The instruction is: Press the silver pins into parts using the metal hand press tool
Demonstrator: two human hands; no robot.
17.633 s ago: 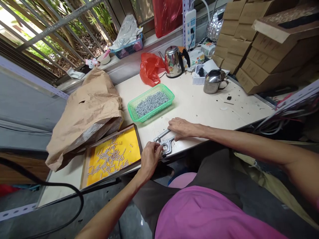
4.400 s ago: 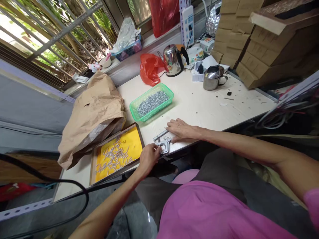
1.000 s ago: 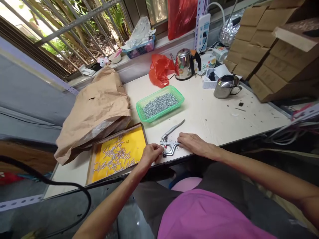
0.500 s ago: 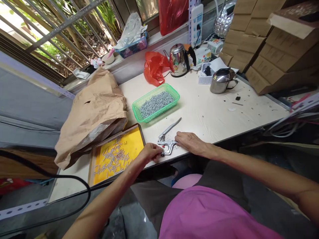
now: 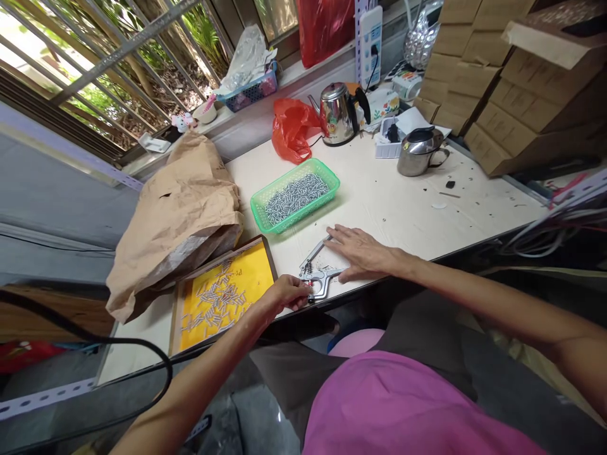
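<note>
Grey hand pliers (image 5: 323, 285) with a spring and a red bit at the jaw lie near the table's front edge, handles spread apart. At the jaw, my left hand (image 5: 290, 293) is closed in a pinch; whatever is between its fingertips is too small to make out. My right hand (image 5: 363, 251) is open over the handles, fingers stretched across the end of the upper handle and thumb by the lower one. Left of them, a shallow tray (image 5: 269, 258) with a yellow bottom bears many small metal pins (image 5: 219, 300). A green basket (image 5: 296, 224) behind holds a heap of small metal pieces (image 5: 298, 197).
A brown paper bag (image 5: 177, 221) lies at the left of the table (image 5: 379, 202). Toward the back are a red plastic bag (image 5: 291, 129), an electric kettle (image 5: 336, 117) and a steel pot (image 5: 417, 155). Cardboard boxes (image 5: 526, 95) are stacked at the right.
My right hand has spread its fingers and reached up over the upper handle from the lower handle's end. My left hand stays pinched at the jaw.
</note>
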